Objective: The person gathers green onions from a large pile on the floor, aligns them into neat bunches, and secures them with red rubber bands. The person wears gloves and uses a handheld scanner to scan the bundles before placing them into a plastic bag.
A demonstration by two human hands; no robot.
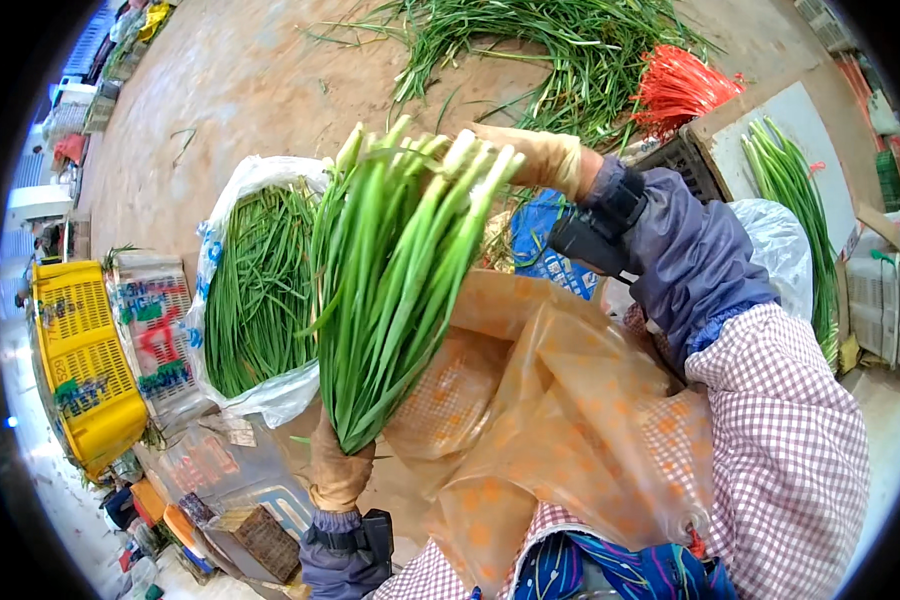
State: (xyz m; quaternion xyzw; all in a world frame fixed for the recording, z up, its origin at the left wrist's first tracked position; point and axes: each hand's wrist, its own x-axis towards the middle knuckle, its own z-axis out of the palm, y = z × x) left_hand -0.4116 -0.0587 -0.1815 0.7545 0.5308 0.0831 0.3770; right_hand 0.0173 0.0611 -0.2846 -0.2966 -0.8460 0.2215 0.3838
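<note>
A bunch of long green allium stalks (390,292), pale at the cut stem ends, is held up in front of me. My right hand (532,154), in a tan glove, is at the stem end, its fingers mostly hidden behind the stalks. Down at the leaf tips, my left hand (341,465), gloved alike, grips the bunch from below. Just left of the bunch stands a white plastic bag (266,405) lined up with more long green leaves (259,292). A translucent orange-patterned plastic apron (555,420) covers my lap.
Loose greens (555,52) lie heaped on the floor ahead, beside a bundle of red ties (682,86). At right, a tied bunch (795,217) rests on a white board (832,150). Yellow crates (90,360) and a white crate (157,330) stand left; a wooden block (255,540) is lower left.
</note>
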